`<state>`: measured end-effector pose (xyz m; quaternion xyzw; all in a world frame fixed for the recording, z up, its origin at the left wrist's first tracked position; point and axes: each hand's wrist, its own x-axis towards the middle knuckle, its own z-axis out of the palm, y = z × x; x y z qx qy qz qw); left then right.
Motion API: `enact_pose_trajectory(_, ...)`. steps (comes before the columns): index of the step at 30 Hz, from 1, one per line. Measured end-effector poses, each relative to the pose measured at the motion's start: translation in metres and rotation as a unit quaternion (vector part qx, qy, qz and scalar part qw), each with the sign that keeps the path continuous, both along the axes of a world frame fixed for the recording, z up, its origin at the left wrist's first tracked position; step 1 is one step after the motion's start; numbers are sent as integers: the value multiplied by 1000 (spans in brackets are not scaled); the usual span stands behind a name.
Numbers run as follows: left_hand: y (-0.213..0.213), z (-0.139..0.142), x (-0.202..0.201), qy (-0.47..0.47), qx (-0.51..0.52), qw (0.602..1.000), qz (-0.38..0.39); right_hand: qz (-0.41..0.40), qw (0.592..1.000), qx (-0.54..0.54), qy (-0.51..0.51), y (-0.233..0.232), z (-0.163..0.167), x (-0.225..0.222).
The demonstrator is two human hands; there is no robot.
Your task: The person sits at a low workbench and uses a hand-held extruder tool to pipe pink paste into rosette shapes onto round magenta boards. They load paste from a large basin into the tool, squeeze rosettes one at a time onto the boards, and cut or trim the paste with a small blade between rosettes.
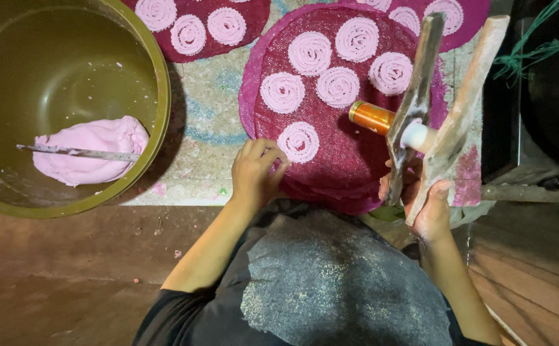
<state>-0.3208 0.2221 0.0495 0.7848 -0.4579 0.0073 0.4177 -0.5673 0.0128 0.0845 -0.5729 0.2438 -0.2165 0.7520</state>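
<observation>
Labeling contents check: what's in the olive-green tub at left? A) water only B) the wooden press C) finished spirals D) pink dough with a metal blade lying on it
D: the olive-green tub holds a lump of pink dough with a thin metal blade lying across it; the spirals sit on the round magenta mat outside it.

You have no package, label, sign or screen in front of you in this view. The one doubtful item is the orange cylinder (372, 117) with a gold rim, lying right of centre and fixed into the wooden press (420, 96) that your right hand (430, 208) grips. Whether its glossy orange skin is a wrapper or plain metal cannot be told.
</observation>
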Motion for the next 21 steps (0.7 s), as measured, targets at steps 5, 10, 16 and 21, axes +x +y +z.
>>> enact_pose_trajectory(5, 3, 18, 11, 29, -20, 999, -16, 5, 1000, -5, -8, -7, 2, -6)
enact_pose_trajectory(10, -45, 46, 45, 471, -222, 832, -193, 124, 988, -13, 88, -31, 15, -2)
enact_pose_trajectory(16, -133, 45, 47, 708, -343, 437, -437, 298, 904, 128, 278, -67, 43, -5)
enact_pose_trajectory(21, -120, 39, 54, 589, -209, 718, -305, 180, 908, 9, 379, -94, 58, -33)
